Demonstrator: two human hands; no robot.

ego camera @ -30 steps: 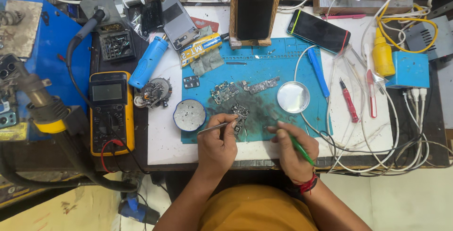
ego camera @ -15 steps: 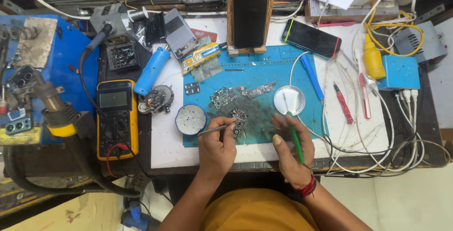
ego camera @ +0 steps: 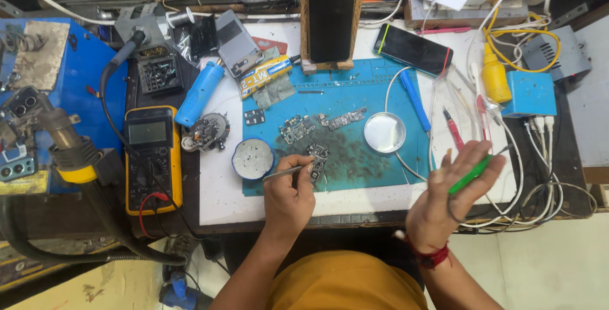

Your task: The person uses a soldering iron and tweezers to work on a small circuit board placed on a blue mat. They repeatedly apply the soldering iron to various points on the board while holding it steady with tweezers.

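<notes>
My left hand (ego camera: 289,194) pinches metal tweezers (ego camera: 283,171) whose tips rest at a small circuit board (ego camera: 316,157) on the blue work mat (ego camera: 355,158). My right hand (ego camera: 452,193) is raised off the mat at the bench's right front, holding a green-handled tool (ego camera: 472,173) between its fingers. Two more circuit board pieces (ego camera: 297,127) lie further back on the mat.
A round tin (ego camera: 252,158) and a round magnifier (ego camera: 384,132) sit on the mat. A yellow multimeter (ego camera: 152,156) lies left, beside a blue cylinder (ego camera: 199,94). A phone (ego camera: 412,49), a yellow bottle (ego camera: 495,80), a blue box (ego camera: 528,94) and tangled cables (ego camera: 545,183) fill the right.
My right hand has lifted off the mat and swung right with the green tool. The left hand stays at the board with the tweezers.
</notes>
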